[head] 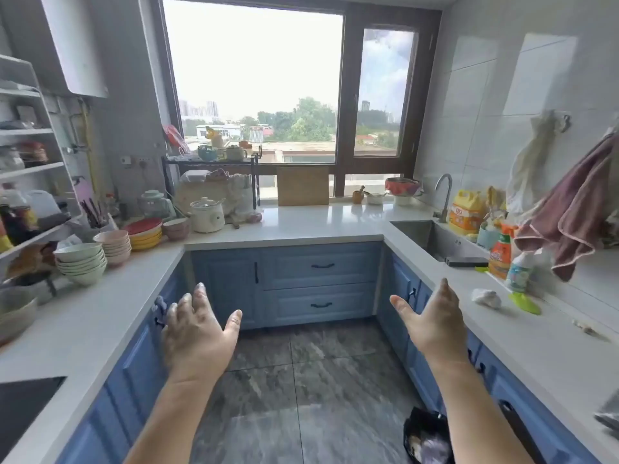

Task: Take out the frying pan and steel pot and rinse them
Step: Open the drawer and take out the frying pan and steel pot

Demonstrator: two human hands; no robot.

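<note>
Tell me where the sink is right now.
In the head view the sink sits on the person's right, sunk into the white countertop near the far corner, with the faucet behind it and a yellow detergent jug beside it.

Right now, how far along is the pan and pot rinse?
Done: nothing visible. No frying pan or steel pot is in view, and the blue cabinet doors and drawers are shut. In hand: nothing; left hand and right hand are open, held out over the floor. Left: find and take out both items, then carry them to the sink under the faucet and rinse.
</note>
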